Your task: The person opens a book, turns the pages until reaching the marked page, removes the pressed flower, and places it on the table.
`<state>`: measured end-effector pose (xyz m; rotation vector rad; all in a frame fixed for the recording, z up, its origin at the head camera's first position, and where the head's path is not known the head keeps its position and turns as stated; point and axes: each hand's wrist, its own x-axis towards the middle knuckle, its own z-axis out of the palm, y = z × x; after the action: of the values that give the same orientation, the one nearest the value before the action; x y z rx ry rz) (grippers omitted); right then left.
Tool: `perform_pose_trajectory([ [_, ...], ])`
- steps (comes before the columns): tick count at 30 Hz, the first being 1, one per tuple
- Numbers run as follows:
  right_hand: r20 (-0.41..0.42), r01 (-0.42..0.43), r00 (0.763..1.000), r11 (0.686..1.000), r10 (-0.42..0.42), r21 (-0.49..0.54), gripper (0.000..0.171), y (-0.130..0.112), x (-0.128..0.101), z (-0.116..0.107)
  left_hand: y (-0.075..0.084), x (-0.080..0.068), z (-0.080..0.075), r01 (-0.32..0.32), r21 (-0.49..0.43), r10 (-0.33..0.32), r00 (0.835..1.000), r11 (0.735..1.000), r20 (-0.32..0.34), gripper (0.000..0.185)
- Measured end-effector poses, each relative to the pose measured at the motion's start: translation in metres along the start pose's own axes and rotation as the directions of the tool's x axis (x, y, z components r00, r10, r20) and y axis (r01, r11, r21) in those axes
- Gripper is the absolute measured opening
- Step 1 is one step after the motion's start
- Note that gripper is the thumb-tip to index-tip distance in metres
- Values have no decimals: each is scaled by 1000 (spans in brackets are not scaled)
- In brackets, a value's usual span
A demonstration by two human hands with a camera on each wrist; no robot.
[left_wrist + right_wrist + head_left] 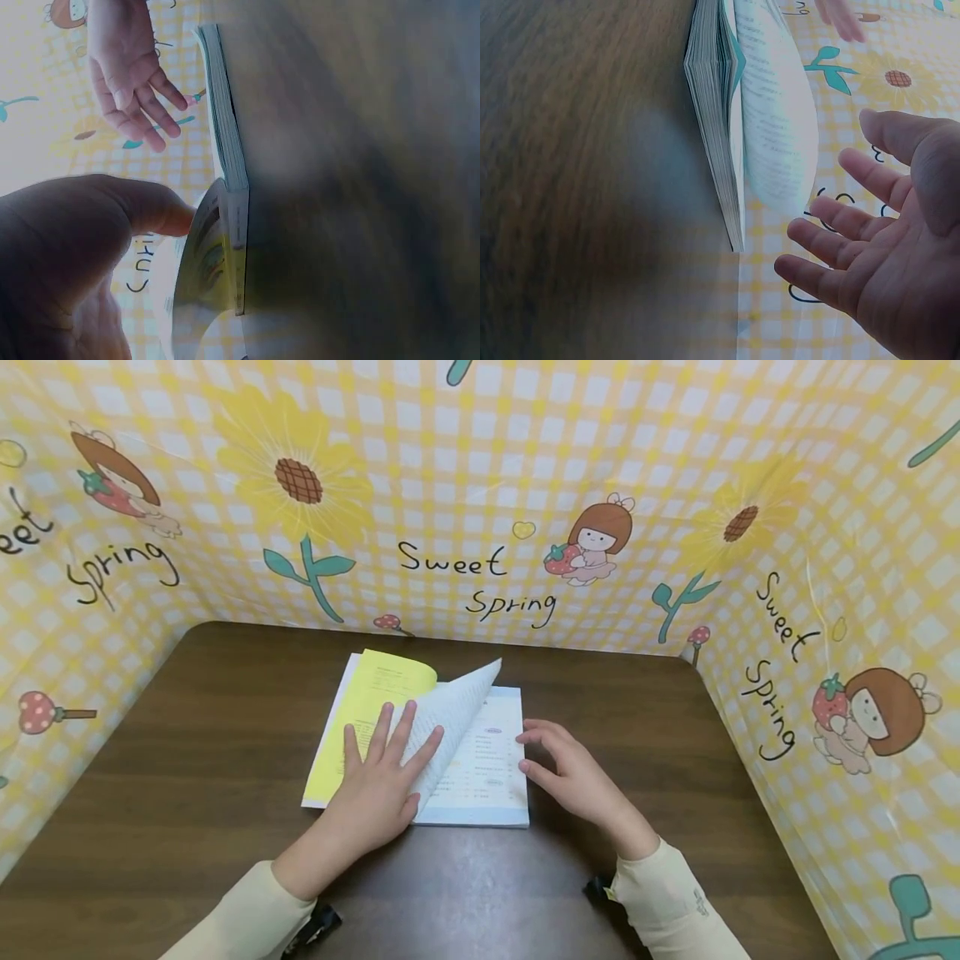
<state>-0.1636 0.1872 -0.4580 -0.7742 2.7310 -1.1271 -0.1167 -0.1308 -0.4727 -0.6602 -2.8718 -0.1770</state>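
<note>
An open paperback book (480,760) lies on the brown table (225,760), its yellow front leaf (360,710) turned to the left. A white printed page (457,710) arches up in mid-turn over the spine. My left hand (382,768) lies flat with straight fingers on the left side, pressing the yellow leaf and the foot of the arched page. My right hand (558,760) hovers with relaxed fingers just over the book's right edge, holding nothing. The left wrist view shows the book (229,187) edge-on with my right hand (131,75) beyond. The right wrist view shows the curved page (780,127) beside my open palm (870,255).
A yellow checked screen (480,502) printed with sunflowers and "Sweet Spring" walls the table at the back and both sides. Bare table top (465,893) lies between the book and my cream sleeves (675,902).
</note>
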Motion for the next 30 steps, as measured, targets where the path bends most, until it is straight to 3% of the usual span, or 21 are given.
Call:
perform_pose_trajectory([
  [6,23,15,1000,999,-15,-32,37,-1,1,3,-6,0,0,-138,29,138,990,990,8,85],
  [13,52,12,999,999,-9,-51,39,-3,0,3,-10,1,0,-179,-31,181,980,983,79,77],
  [20,66,23,998,997,-18,-70,38,-3,1,5,-10,2,-1,-163,-78,174,972,984,158,69],
  [30,117,42,993,990,-26,-136,40,-3,-1,12,-11,-1,0,-57,-129,91,956,990,278,61],
])
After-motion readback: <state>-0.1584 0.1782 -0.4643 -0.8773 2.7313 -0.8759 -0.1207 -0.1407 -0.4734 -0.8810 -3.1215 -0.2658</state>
